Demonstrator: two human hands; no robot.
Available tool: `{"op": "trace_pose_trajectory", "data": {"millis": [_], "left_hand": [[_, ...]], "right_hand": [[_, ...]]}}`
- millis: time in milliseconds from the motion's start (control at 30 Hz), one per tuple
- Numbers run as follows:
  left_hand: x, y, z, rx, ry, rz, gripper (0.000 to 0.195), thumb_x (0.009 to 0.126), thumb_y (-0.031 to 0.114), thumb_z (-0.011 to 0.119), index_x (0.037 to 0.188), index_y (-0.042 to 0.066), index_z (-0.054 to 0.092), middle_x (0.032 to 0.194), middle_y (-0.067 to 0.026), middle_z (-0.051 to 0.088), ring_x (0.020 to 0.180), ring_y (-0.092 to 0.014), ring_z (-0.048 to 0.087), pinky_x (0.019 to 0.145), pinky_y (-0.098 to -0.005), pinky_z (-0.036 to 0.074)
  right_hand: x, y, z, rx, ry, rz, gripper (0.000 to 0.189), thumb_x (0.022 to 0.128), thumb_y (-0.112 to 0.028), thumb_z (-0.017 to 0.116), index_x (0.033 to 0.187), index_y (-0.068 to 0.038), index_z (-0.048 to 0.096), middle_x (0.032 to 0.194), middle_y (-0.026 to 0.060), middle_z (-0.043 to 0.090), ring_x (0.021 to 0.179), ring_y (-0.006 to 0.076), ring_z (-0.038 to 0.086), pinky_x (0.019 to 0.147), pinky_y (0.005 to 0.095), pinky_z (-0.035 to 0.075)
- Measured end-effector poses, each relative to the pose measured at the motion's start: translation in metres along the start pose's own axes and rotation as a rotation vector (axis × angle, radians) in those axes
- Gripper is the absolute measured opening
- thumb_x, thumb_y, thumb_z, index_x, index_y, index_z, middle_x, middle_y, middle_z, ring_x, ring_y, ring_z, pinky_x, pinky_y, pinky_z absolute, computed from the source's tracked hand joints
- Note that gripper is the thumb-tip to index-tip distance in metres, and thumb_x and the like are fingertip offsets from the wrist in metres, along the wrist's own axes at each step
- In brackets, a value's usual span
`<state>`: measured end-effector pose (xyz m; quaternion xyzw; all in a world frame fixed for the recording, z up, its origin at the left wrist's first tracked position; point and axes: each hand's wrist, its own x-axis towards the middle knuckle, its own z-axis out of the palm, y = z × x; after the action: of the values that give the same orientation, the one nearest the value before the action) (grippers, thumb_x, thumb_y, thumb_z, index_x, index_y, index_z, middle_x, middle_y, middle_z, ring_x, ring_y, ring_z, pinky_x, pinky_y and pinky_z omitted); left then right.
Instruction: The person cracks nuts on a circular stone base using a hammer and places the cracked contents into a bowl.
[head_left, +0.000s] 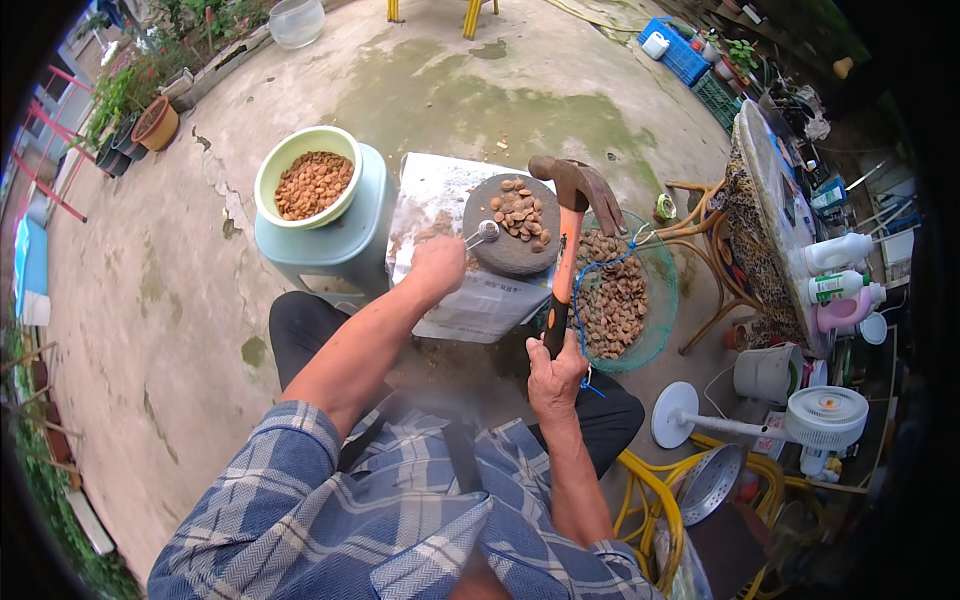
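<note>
My right hand (555, 373) grips the black lower handle of a claw hammer (568, 247), raised with its rusty head beside the round stone block (510, 259). In my left hand (440, 264) is a thin metal wire tool (487, 230); its coiled ring end rests at the stone's left part. Several brown pits (519, 210), seemingly apricot stones, lie on top of the stone. Newspaper (469, 315) is spread beneath it, with shell debris on the left side. At the right, a green mesh basket (664, 300) holds many more pits (611, 307).
A pale green bowl (264, 184) of brown kernels (315, 184) stands on a light blue plastic stool (322, 251) at left. Beyond the basket are a rattan chair (709, 225) and a cluttered table (780, 225). A white fan (825, 420) and yellow metal tubing (667, 517) lie at lower right.
</note>
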<state>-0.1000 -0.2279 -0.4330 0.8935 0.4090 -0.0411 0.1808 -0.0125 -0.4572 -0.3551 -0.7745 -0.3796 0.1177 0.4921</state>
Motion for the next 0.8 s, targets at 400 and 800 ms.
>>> {"op": "trace_pose_trajectory", "data": {"millis": [400, 800], "left_hand": [[0.003, -0.005, 0.005, -0.056, -0.016, -0.043, 0.018, 0.081, 0.008, 0.055, 0.084, 0.000, 0.071, 0.090, -0.0212, 0.070, 0.087, -0.036, 0.069, 0.075, -0.0452, 0.056], [0.007, -0.028, -0.009, -0.028, -0.020, -0.112, 0.022, 0.085, 0.014, 0.055, 0.088, -0.001, 0.071, 0.091, -0.0219, 0.069, 0.090, -0.038, 0.068, 0.078, -0.0462, 0.055]], "right_hand": [[0.004, 0.023, 0.008, -0.209, -0.153, 0.128, 0.023, 0.082, -0.013, 0.064, 0.096, 0.004, 0.059, 0.077, 0.0259, 0.064, 0.074, 0.0434, 0.064, 0.069, 0.0472, 0.049], [-0.044, 0.046, -0.023, -0.087, -0.069, 0.294, 0.023, 0.080, -0.013, 0.066, 0.093, 0.005, 0.059, 0.071, 0.0176, 0.063, 0.065, 0.0318, 0.065, 0.064, 0.0409, 0.050]]}}
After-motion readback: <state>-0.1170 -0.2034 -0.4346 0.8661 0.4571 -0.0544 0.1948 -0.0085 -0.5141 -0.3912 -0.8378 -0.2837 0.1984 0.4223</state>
